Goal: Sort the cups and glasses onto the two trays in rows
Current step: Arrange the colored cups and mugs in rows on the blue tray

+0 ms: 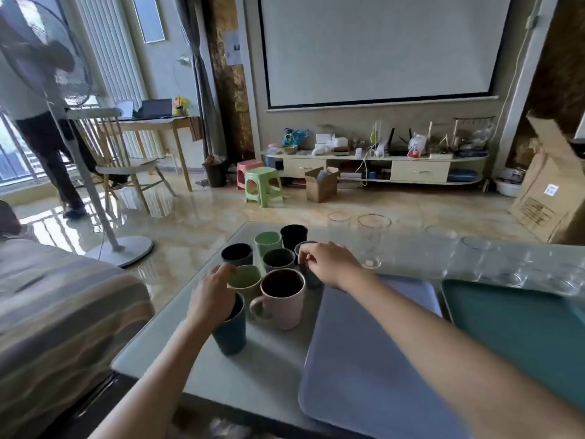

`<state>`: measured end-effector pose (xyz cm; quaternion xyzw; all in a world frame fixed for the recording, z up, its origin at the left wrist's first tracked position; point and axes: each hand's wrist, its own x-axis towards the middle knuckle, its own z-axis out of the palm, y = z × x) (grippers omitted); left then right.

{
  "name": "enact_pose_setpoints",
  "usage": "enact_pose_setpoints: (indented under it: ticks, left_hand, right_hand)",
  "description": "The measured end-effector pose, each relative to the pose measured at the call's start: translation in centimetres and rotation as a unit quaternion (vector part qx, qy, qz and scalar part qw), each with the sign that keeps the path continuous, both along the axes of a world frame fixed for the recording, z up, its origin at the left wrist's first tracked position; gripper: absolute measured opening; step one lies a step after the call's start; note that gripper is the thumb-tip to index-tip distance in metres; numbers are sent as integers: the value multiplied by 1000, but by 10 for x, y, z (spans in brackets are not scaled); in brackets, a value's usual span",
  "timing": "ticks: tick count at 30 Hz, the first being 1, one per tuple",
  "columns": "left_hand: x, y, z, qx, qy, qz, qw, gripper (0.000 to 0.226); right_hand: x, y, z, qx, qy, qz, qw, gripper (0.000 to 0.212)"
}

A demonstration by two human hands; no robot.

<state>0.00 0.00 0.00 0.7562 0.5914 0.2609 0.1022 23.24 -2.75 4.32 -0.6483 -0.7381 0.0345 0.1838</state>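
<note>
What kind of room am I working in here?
Most likely a home living room: a projector screen on the wall, a low media cabinet beneath it, and a striped sofa beside the table.

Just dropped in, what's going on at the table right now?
A person is starting to sort cups. The left hand reaches into the blue cup at the near edge of the cluster, and the right hand closes on a grey cup at its right side. The lilac tray and teal tray hold nothing yet. The glasses stand behind the trays.
</note>
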Motion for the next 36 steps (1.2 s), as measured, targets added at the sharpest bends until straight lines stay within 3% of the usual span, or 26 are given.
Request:
enact_pose_setpoints:
  ticks: [4,7,10,12,15,22,29,36]
  left_hand:
    - [-28,3,-13,-78,-70,124,987,45]
    - [-33,13,-14,-146,-59,132,979,43]
    - [-40,16,-18,-165,-23,131,977,28]
    - [-46,17,-20,-174,-17,129,976,15]
    - [-54,19,-14,-191,-40,136,971,19]
    - [-58,18,15,-73,-96,223,967,18]
    - [-44,17,19,-5,-123,244,962,21]
    - [-37,12,32,42,-171,265,948,27]
  right_hand:
    - [-10,20,-16,-28,-13,-27,999,37]
    - [-1,41,-25,-35,-29,-54,998,50]
    - [10,58,-33,-41,-66,-96,992,56]
    - [18,69,-40,-65,-76,-115,988,58]
    - [28,80,-51,-110,-91,-112,983,52]
    - [33,87,-70,-87,-90,-106,986,10]
    - [58,71,-57,58,-30,-118,991,13]
    - [100,46,-50,-7,-38,-149,988,13]
